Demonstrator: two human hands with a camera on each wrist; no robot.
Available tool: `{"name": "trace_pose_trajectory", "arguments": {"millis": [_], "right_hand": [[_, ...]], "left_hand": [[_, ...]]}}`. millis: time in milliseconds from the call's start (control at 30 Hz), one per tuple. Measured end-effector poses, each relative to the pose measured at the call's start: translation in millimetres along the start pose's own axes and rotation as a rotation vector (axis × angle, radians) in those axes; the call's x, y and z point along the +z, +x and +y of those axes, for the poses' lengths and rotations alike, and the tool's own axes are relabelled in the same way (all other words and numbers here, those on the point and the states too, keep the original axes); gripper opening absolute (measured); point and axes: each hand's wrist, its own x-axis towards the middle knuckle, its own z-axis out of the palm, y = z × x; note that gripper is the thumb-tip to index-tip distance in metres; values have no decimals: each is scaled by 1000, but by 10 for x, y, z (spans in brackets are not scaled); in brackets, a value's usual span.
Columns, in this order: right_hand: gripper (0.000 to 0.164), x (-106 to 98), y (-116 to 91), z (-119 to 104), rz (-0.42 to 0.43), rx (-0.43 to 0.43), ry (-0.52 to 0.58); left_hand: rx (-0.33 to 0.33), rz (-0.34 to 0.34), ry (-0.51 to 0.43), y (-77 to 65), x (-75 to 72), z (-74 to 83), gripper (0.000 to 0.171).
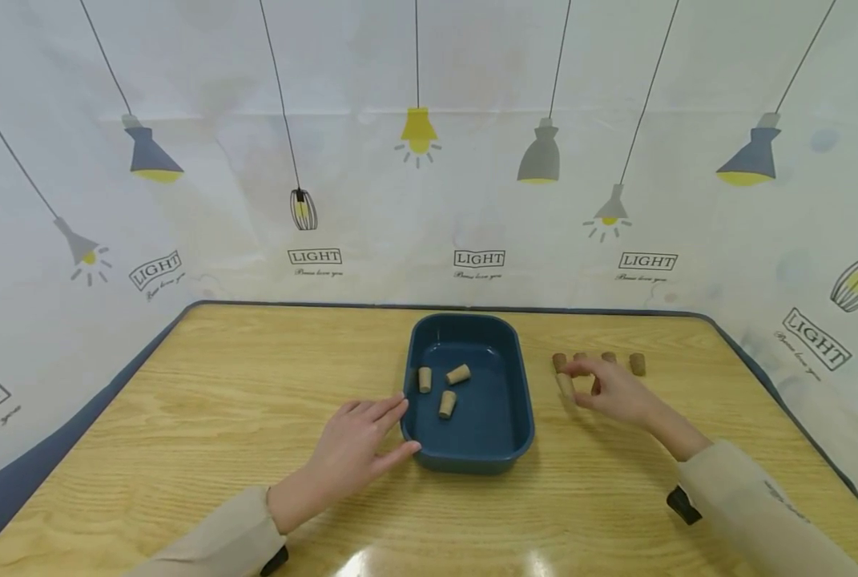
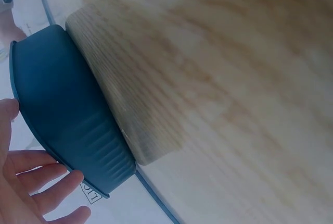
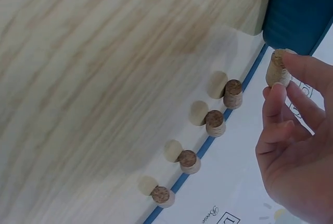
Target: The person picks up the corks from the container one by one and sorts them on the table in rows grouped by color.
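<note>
My right hand (image 1: pixel 619 391) pinches a cork stopper (image 1: pixel 565 385) between thumb and fingers, to the right of a dark blue basin (image 1: pixel 469 462). In the right wrist view, the pinched cork (image 3: pixel 277 69) is held above the table. My left hand (image 1: pixel 349 449) touches the basin's left rim with its fingertips and thumb, fingers fairly straight. Inside the basin are a cork by the left wall (image 1: pixel 424 379), a tilted one (image 1: pixel 459 373) and a nearer one (image 1: pixel 447 405). Several corks stand in a row beyond my right hand, the rightmost cork (image 1: pixel 638 364) in plain sight, others partly hidden.
The light wood table (image 1: pixel 270 353) has a dark blue edge along its back and sides. Behind it hangs a white backdrop (image 1: pixel 371 184) printed with lamps. In the right wrist view, the standing corks (image 3: pixel 214 123) form a slanted, spaced row.
</note>
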Motion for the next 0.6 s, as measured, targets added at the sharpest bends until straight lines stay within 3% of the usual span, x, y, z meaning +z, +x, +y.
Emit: {"name": "trace_pose_trajectory", "arguments": {"millis": [167, 600], "right_hand": [[37, 11, -46, 37, -30, 59, 9], [37, 57, -82, 92, -75, 108, 26]], "left_hand": [[1, 7, -5, 1, 1, 3, 58], [-3, 6, -12, -3, 6, -2, 59]]}}
